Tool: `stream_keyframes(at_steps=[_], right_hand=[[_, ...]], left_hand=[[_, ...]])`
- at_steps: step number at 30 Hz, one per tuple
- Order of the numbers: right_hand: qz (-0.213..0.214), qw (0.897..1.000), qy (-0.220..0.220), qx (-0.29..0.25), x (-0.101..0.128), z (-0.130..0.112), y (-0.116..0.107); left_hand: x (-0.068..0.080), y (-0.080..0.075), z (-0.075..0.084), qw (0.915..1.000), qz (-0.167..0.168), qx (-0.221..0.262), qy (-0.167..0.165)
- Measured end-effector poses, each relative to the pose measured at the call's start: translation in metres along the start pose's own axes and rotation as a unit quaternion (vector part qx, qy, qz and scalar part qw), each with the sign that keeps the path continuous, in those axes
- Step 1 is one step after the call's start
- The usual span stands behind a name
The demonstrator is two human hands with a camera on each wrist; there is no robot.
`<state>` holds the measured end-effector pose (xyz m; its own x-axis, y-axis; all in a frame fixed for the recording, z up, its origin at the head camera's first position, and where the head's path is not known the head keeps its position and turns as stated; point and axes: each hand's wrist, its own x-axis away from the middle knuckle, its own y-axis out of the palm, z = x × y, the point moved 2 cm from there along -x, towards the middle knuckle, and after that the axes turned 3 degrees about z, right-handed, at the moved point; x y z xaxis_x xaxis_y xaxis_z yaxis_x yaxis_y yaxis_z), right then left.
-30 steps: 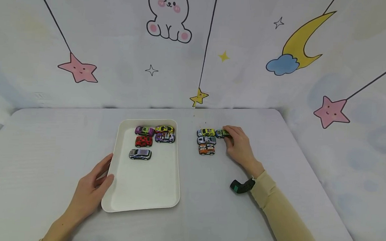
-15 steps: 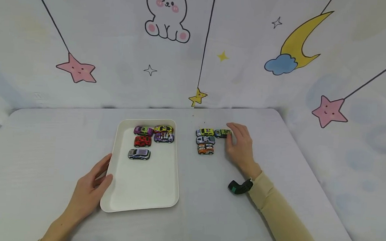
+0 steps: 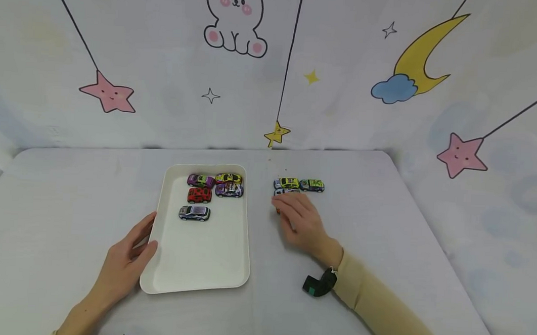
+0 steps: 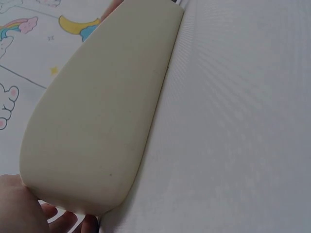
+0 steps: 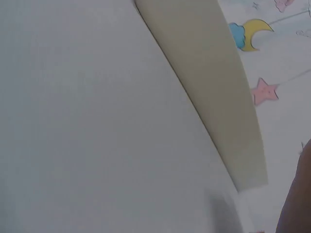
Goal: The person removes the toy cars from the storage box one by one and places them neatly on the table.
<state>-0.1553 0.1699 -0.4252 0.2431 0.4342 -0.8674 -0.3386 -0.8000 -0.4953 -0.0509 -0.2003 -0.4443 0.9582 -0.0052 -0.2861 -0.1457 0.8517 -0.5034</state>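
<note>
Head: right hand above orange car, nearly hidden; fingers bent, cannot tell if gripping. Silver car just beyond fingers, yellow car and green car farther. Sideways brush could knock tight row askew.

Left wrist: left hand holds tray by side; uneven pull might slide it.

Right wrist: hand's edge only; fingertips unseen.

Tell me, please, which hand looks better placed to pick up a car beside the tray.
Probably the right hand: it is at those cars, partly hiding some, while the left hand holds the opposite side of the tray.
</note>
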Motion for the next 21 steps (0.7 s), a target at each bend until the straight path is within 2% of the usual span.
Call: stream_keyframes(at_steps=[3,5,8,12,18,21], right_hand=[[-0.032,0.999,-0.024,-0.027,-0.007,-0.015,0.011],[-0.048,0.997,-0.015,-0.052,-0.011,-0.022,0.019],[-0.07,0.992,0.027,-0.101,-0.017,-0.032,0.03],[-0.115,0.977,0.109,-0.142,-0.026,-0.039,0.044],[-0.216,0.95,0.192,-0.115,-0.044,-0.037,0.065],[-0.237,0.941,0.216,-0.109,-0.053,-0.031,0.071]], left_hand=[[0.001,-0.001,-0.001,1.0,0.002,0.001,-0.002],[0.001,-0.002,-0.001,1.0,0.004,-0.001,-0.002],[0.001,-0.002,-0.003,1.0,0.005,-0.003,0.0],[0.0,-0.002,-0.004,1.0,0.003,-0.004,-0.002],[0.0,0.0,-0.004,0.9999,-0.005,-0.001,-0.009],[0.0,0.0,-0.003,0.9999,-0.005,-0.001,-0.01]])
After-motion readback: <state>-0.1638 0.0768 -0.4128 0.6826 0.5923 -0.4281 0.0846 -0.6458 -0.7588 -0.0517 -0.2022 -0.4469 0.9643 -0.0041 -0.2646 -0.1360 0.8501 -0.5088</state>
